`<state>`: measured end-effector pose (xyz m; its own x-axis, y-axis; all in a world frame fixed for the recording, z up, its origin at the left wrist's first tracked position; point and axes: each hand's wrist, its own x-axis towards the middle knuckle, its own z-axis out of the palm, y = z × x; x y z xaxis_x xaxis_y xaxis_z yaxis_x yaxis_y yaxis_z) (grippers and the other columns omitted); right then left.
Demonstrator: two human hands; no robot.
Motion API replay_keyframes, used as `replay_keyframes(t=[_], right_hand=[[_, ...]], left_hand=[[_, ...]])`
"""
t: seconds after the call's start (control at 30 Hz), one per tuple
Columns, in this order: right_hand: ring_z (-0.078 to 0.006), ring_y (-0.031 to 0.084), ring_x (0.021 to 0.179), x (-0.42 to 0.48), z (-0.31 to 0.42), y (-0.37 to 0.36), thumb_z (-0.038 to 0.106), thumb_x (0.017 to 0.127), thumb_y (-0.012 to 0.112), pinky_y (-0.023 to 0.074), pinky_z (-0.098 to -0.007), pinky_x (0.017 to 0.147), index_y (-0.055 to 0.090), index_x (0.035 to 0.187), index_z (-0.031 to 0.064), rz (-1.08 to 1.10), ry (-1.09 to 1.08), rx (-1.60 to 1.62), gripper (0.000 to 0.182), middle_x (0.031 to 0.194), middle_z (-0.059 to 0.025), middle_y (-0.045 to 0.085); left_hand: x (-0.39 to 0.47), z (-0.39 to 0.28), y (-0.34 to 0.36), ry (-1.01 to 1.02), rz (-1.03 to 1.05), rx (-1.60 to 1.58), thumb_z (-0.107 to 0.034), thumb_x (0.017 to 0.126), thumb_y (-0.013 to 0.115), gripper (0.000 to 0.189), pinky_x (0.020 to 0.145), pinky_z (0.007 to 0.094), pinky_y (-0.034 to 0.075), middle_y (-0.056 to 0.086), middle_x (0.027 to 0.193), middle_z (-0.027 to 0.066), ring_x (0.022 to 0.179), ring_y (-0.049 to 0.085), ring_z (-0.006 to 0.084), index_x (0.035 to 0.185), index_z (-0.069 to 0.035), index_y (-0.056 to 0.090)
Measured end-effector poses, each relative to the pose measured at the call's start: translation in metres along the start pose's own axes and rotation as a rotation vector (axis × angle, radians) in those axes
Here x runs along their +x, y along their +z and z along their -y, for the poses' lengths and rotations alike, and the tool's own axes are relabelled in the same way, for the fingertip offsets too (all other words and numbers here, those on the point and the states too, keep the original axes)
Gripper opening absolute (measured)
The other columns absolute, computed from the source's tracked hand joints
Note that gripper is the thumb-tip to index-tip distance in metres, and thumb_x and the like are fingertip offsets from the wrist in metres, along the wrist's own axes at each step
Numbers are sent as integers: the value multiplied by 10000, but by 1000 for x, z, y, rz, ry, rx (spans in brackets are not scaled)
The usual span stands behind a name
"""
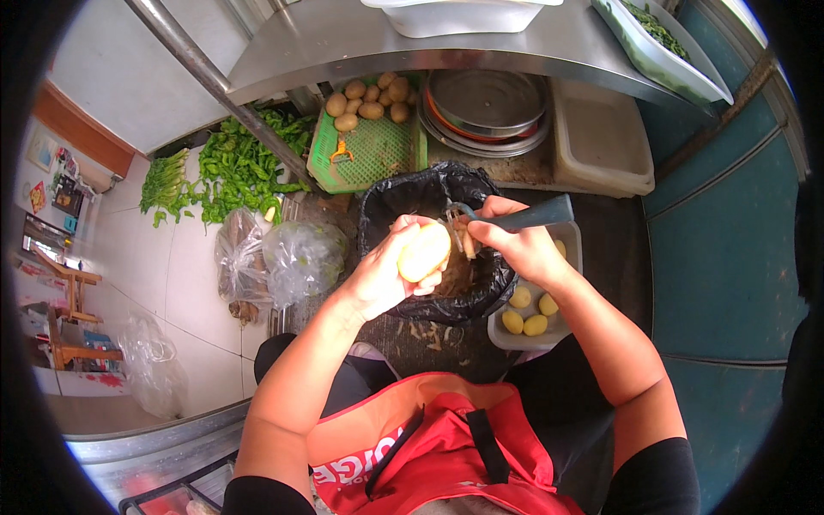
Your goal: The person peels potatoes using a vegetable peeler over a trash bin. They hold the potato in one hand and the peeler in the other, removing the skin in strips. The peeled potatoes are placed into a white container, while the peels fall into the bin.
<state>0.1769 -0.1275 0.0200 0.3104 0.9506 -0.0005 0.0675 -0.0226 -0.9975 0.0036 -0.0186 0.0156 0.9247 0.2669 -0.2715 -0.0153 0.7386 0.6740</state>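
Note:
My left hand [386,270] grips a peeled, pale yellow potato [425,252] above a bin lined with a black plastic bag [380,199]. In my right hand [515,238] is a vegetable peeler [524,214] with a dark blue-grey handle. Its head points left, just apart from the potato, and a bit of peel hangs by the blade. Brown peelings [457,280] lie inside the bin. To the right of the bin, partly under my right forearm, a pale plastic tub [499,338] holds several peeled potatoes [534,325].
Unpeeled potatoes [370,111] and an orange peeler [341,152] sit in a green plastic basket [315,177]. Beside it are stacked metal lids [487,103] and an empty tub [602,138], beneath a steel table [309,61]. Green peppers [238,164] and plastic bags [302,261] lie at left.

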Motion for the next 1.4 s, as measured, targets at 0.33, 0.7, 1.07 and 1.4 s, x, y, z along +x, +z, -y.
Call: replay_keyframes(t=[0.33,0.7,1.07,1.4], right_hand=[[-223,507,1025,-6,4,17,214,772,629,389,-318,849,552,731,19,142,-252,-69,214,1028,-140,554],[-93,524,712,2,2,-2,204,790,593,419,-260,631,520,712,19,-57,60,-95,214,714,-39,566],[-63,452,685,-3,6,-2,227,793,582,357,-221,602,507,686,46,27,57,128,223,667,19,497],[-71,457,664,-8,7,2,261,801,589,353,-231,591,497,639,55,59,60,249,278,692,6,515]], left_hand=[[8,11,4,105,-226,173,-316,957,276,274,525,238,373,520,887,50,615,468,130,1093,-125,417],[9,10,-4,95,-46,187,-326,956,282,280,558,215,382,523,920,64,659,461,105,1109,-113,378],[3,-2,4,77,140,81,-312,904,429,198,528,210,349,517,878,75,627,453,103,1003,-144,395],[5,1,-1,75,107,114,-430,867,435,300,501,223,331,517,831,37,565,430,97,996,-159,440]])
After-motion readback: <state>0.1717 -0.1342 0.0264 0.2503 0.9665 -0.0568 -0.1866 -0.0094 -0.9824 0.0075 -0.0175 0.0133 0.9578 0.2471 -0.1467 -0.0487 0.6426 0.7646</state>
